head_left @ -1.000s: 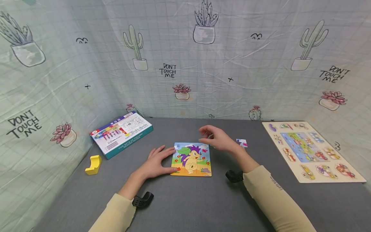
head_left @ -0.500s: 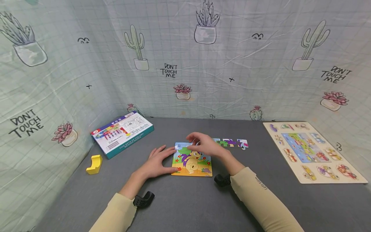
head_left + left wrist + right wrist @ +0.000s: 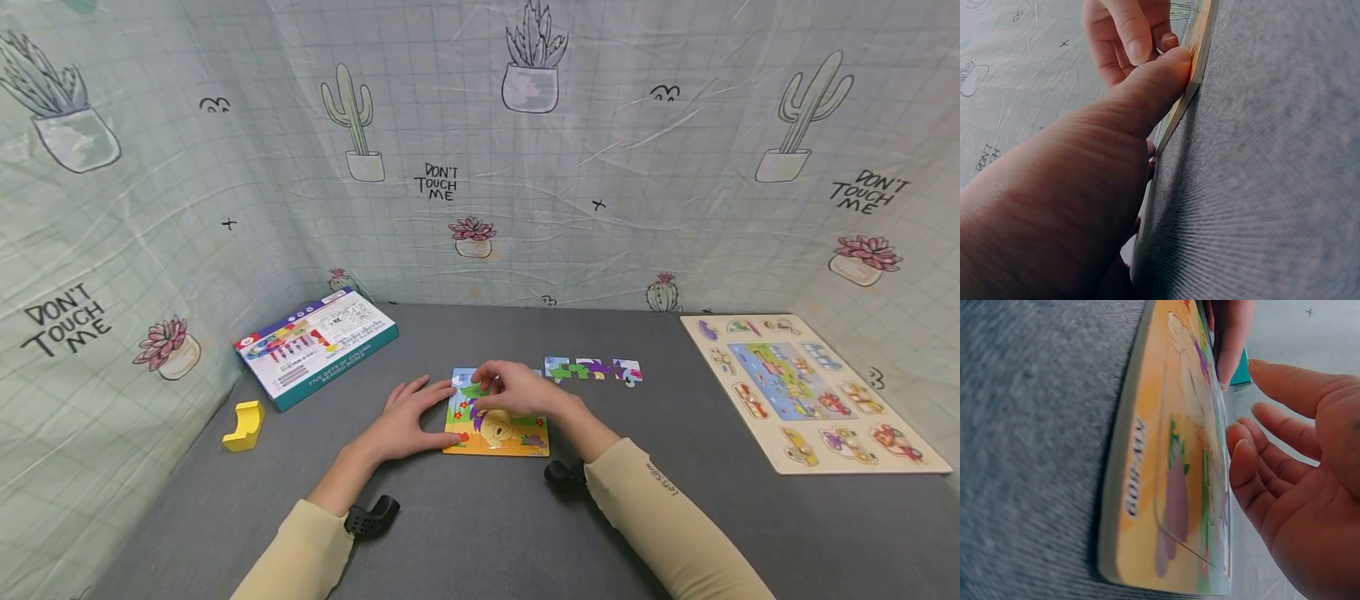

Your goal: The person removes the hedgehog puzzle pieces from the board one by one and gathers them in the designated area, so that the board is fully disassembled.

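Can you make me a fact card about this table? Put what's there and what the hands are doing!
Table: dark grey
Middle: hedgehog puzzle
Left hand: touching the hedgehog puzzle's left side
Right hand: above the hedgehog puzzle, fingers bent, no piece seen in it
Near far right corner: loose pieces
Far left: box, yellow block
Far right: bigger picture board

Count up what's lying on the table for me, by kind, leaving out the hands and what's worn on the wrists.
Hedgehog puzzle board: 1
Loose jigsaw pieces: 3
Large wooden picture board: 1
Column beaded boxes carton: 1
Yellow curved block: 1
Total: 7
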`<state>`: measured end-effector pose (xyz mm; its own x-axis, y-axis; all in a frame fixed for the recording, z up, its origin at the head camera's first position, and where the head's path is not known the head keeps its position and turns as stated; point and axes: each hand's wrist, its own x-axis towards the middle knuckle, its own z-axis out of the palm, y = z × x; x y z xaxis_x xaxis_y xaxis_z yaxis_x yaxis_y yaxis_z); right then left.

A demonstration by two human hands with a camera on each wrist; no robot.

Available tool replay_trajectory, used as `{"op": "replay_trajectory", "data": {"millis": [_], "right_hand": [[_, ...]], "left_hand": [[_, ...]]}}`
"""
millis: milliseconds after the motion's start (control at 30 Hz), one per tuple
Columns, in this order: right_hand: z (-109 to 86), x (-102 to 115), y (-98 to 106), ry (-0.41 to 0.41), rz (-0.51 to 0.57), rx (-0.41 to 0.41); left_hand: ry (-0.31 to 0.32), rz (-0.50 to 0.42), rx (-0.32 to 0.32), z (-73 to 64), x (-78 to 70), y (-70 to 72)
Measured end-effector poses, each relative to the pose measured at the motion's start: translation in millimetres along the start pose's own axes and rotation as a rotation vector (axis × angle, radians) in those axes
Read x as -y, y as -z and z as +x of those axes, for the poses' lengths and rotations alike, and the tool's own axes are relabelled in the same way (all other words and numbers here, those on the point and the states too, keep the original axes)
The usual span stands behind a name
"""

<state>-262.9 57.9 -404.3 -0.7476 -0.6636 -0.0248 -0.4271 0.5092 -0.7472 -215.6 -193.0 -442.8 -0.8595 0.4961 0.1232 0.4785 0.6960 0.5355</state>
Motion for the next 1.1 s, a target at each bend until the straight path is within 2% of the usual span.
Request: {"op": "replay_trajectory", "data": {"millis": [200,667,933,1100], "right_hand": [[0.5,0,-3,-0.018,-0.019,0.005],[1.3,8,-13,-0.074,-0.191,-0.043],[0.2,9,-13,-0.059,-0.183,-0.059],[0.4,9,-13,-0.079,-0.131,-0.083]], "left_hand": [[-0.004,-0.006,0.000,-0.5,0.2,0.4],[0.012,-0.001,0.002,0.0,0.4,0.0],[0.013,0.002,0.003,0.2,0.6,-0.1],[0.018,0.000,0.006,0.1,0.1,0.0]]}}
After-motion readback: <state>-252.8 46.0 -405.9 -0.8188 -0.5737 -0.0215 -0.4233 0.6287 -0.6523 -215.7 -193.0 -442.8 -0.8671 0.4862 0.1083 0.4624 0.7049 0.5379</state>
